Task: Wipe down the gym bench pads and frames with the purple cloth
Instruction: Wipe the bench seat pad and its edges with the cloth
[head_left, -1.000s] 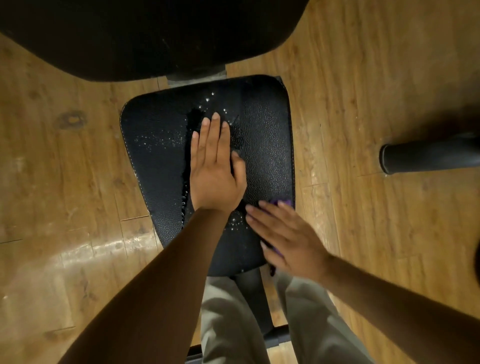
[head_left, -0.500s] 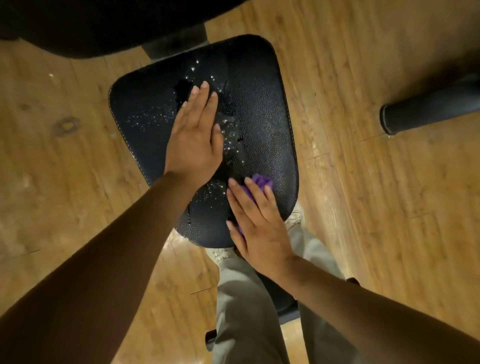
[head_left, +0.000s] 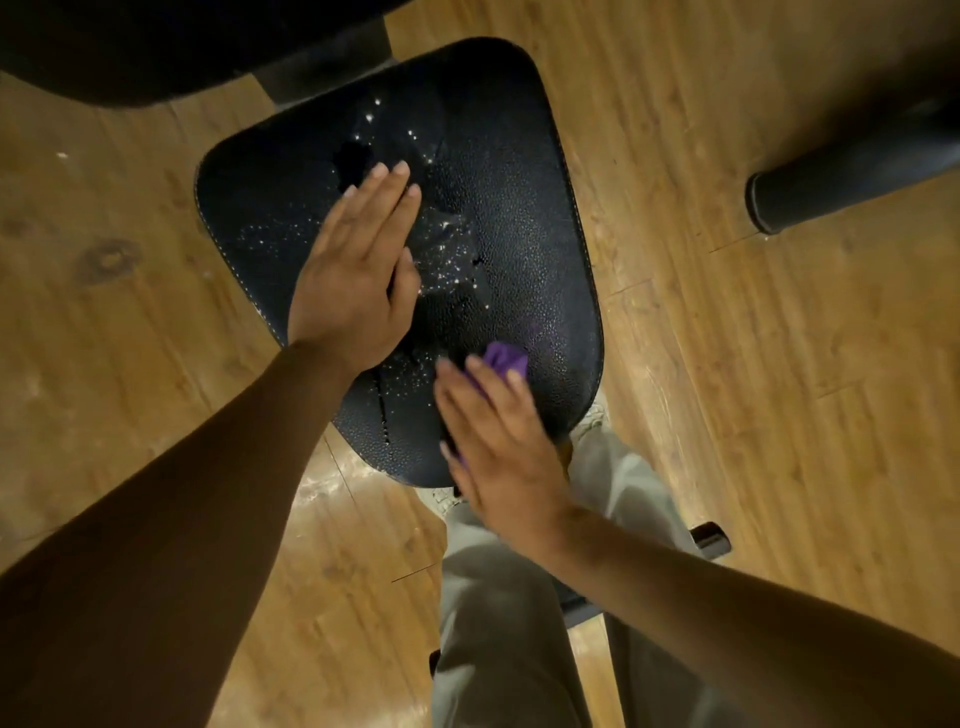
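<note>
On seat pad (head_left: 519, 218), near edge: right hand (head_left: 498, 441) presses purple cloth (head_left: 505, 358) flat, fingers straight; left hand (head_left: 358, 270) rests flat, fingers together, bracing; droplets unwiped mid-pad; pad wipe under way, next stroke likely forward through wet patch

Dim warm light, floor (head_left: 322, 488) glare (hands slightly motion-blurred).

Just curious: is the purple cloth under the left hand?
No, the purple cloth lies under the right hand; the left hand rests bare on the seat pad.
</note>
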